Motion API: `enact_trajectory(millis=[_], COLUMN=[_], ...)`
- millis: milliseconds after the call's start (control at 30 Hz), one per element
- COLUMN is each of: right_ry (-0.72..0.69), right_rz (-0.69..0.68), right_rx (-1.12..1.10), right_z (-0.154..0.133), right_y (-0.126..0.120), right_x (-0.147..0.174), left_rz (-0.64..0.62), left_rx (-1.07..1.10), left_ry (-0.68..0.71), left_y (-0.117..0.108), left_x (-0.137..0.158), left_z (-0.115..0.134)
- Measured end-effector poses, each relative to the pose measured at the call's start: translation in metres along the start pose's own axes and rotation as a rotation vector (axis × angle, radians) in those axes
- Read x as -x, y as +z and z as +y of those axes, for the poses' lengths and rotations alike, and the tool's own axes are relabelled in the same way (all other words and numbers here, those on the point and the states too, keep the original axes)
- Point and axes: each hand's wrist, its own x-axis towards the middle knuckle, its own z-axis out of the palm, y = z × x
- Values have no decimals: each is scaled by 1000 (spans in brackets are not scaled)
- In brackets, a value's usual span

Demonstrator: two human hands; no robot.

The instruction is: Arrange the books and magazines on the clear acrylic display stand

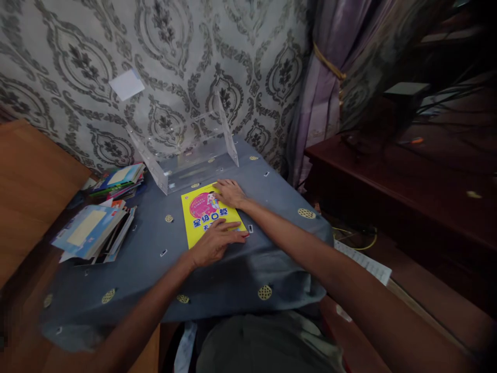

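Note:
A yellow workbook (197, 211) with a pink circle and blue lettering on its cover lies closed on the table, slightly turned. Across its lower part rests my left hand (217, 241), palm down, fingers stretched toward the right edge. At the book's upper right corner, my right hand (231, 194) lies flat with its fingers spread, touching the cover and its edge. Neither hand is wrapped around anything. Just behind the book stands a clear acrylic rack (194, 163) with upright side panels.
Two untidy stacks lie at the left: a near book stack (91, 233) and a farther book stack (124, 178). A patterned grey cloth (217, 287) covers the table. Wallpaper closes off the back. Right of the table are a purple curtain (320, 103) and a dark red cabinet (349, 176).

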Motion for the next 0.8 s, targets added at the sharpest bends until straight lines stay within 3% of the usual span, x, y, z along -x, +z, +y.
enact_trajectory(millis=[267, 433, 600, 733, 800], right_ry=[-13, -28, -49, -94, -168], right_rz=[-8, 10, 38, 67, 62], right_rx=[24, 79, 134, 152, 144], right_z=[2, -1, -3, -7, -16], right_y=[1, 4, 5, 5, 6], right_x=[-1, -1, 1, 4, 6], left_rz=[0, 265, 373, 421, 411], left_rx=[87, 100, -192, -262, -255], left_ry=[2, -95, -372, -599, -616], left_y=[-6, -4, -12, -31, -38], left_x=[-1, 3, 20, 39, 45], left_z=[4, 1, -46, -103, -125])
